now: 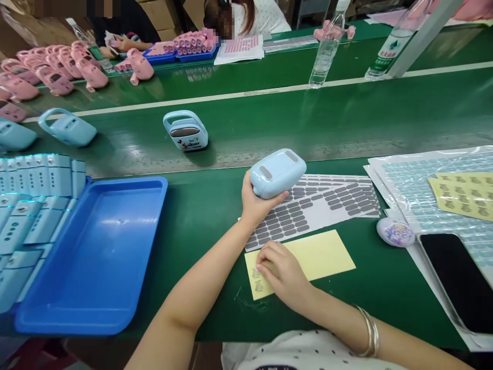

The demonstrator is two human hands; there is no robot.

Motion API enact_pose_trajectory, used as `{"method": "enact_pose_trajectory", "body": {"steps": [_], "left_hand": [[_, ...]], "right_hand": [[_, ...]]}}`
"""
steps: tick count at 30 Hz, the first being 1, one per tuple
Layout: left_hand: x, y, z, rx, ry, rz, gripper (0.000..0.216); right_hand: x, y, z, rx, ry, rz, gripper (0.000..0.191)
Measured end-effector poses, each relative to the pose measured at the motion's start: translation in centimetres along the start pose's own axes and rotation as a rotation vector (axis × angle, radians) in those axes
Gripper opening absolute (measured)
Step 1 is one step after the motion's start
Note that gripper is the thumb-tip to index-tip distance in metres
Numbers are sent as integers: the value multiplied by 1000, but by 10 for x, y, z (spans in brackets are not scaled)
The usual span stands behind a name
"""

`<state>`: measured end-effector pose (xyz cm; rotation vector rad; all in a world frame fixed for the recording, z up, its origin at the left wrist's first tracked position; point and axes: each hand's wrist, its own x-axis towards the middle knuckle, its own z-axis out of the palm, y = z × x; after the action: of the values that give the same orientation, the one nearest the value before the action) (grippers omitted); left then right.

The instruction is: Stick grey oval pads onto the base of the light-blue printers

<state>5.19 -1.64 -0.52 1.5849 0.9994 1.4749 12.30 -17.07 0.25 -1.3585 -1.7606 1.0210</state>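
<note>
My left hand [254,205] is closed around a light-blue plastic device [278,172], tilted so its underside shows two grey oval pads. It is held above sheets of grey oval stickers [285,221]. My right hand [283,272] pinches thumb and fingers together over the left end of a yellow sticker sheet [327,254]. A few small printed stickers [259,285] show beside those fingertips; whether one is lifted between them is hidden. The rest of the yellow sheet is bare. Farther back, a similar blue device [187,132] with a handle and cartoon print stands upright.
A blue tray [96,257] lies at left, beside stacked light-blue parts [26,221]. A phone [458,282], a round purple item [395,232] and more sticker sheets [419,180] lie at right. Pink devices [57,67], bottles [327,49] and two people are across the bench.
</note>
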Motion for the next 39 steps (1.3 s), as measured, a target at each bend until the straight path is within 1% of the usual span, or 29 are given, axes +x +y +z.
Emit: {"method": "enact_pose_trajectory", "body": {"steps": [3,7,11,13,17,19,20,21,22,24,26,27,28,29,31,33,34,36,39], "left_hand": [[-1,-1,0,42,-21,43,72],[0,0,0,72,-46,71,75],[0,1,0,85,-65,68,78],[-1,2,0,90,-67,47,78],[0,4,0,94,-66,12,79],[0,4,-1,96,-64,12,78],[0,4,-1,96,-63,14,79],[1,5,-1,94,-64,15,79],[1,5,-1,89,-66,16,79],[2,6,-2,76,-77,14,79],[3,6,-3,65,-89,15,79],[4,6,-3,62,-94,16,78],[5,7,-3,61,-101,16,78],[5,7,-4,61,-113,13,77],[7,7,-5,60,-144,10,77],[8,6,-6,63,-179,12,76],[8,5,-7,63,-193,17,76],[8,3,-9,50,-216,24,76],[8,-1,-10,17,-245,17,79]], "right_hand": [[3,-2,-8,113,-4,59,13],[1,-3,-14,262,-45,65,10],[-1,-3,-18,455,-56,117,9],[0,-3,-19,499,-67,128,9],[-1,-5,-20,555,-135,86,14],[-2,-7,-25,575,-159,74,16],[-2,-9,-31,580,-146,68,16],[-1,-11,-39,571,-107,52,15],[2,-15,-50,541,-37,21,14],[13,-23,-79,406,169,-75,11],[31,-33,-111,226,371,-171,12],[42,-37,-126,160,430,-199,12],[54,-40,-139,130,454,-205,12],[67,-42,-149,119,435,-181,12],[88,-44,-163,169,311,-56,13],[104,-45,-167,230,165,83,15],[110,-45,-168,249,115,130,15],[115,-44,-167,261,66,163,16],[115,-43,-168,270,56,168,18]]}}
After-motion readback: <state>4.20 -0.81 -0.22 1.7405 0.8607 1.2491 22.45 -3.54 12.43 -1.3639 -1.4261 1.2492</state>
